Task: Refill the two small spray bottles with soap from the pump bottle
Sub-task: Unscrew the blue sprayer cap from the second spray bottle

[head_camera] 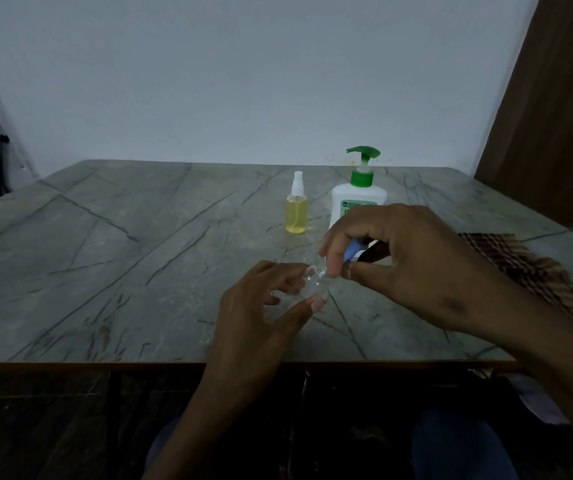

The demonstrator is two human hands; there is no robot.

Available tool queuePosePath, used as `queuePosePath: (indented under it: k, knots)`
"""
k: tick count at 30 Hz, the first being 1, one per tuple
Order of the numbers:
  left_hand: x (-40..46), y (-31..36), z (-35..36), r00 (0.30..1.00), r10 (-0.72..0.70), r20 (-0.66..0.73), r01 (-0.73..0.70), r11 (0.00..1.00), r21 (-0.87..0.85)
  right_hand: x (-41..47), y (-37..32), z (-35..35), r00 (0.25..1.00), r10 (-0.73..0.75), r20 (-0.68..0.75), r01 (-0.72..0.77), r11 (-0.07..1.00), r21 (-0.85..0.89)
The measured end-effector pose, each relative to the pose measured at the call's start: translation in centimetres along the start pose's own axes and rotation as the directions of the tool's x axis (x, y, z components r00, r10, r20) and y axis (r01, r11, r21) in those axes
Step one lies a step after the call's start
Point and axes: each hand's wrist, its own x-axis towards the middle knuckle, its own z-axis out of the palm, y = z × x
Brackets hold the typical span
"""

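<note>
Head view: at twelve o'clock, small clear spray bottle of yellow liquid (296, 211) with white sprayer on, seemingly filled; just beside it at one o'clock, white pump bottle with green pump (357, 199). At centre, left hand (261, 306) gripping small clear empty bottle (314, 285) above grey marble-patterned table (105, 271); right hand (399, 258) pinching its neck, holding blue-tipped object (354, 252), unidentifiable. Roughly half done; second refill pending

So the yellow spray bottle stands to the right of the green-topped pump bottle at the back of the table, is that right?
Not quite: the head view shows the yellow spray bottle standing to the left of the green-topped pump bottle, not the right. Both are at the back of the table.
</note>
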Motion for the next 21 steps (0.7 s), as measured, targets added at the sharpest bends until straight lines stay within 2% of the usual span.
queuePosePath:
  k: [6, 10, 13, 16, 18, 21]
  knots:
    - [0.0, 0.3, -0.2, 1.0, 0.004, -0.008, -0.004, 1.0, -0.02, -0.5, -0.1, -1.5, 0.999, -0.04, -0.012, 0.04, 0.999, -0.007]
    - [0.0, 0.3, -0.3, 1.0, 0.001, -0.014, -0.002, 0.999, -0.038, -2.6, 0.7, -5.4, 0.985, -0.042, -0.169, 0.046, 0.999, 0.018]
    - [0.0, 0.2, -0.2, 1.0, 0.0, -0.022, -0.001, 0.999, -0.052, -4.3, 4.8, -9.0, 0.957, 0.065, -0.282, -0.073, 0.997, -0.018]
    - [-0.1, 0.2, -0.2, 1.0, -0.001, -0.027, -0.001, 0.998, -0.056, -7.4, 8.3, -11.8, 0.88, 0.223, -0.419, -0.181, 0.974, 0.138]
    - [-0.1, 0.3, -0.1, 1.0, 0.005, -0.022, -0.006, 0.999, -0.053, -8.9, 9.8, -11.9, 0.812, 0.278, -0.514, -0.245, 0.96, 0.132]
    - [-0.1, 0.5, -0.2, 1.0, 0.009, -0.024, -0.01, 0.999, -0.044, -10.4, 11.2, -10.3, 0.768, 0.337, -0.545, -0.348, 0.933, 0.088]
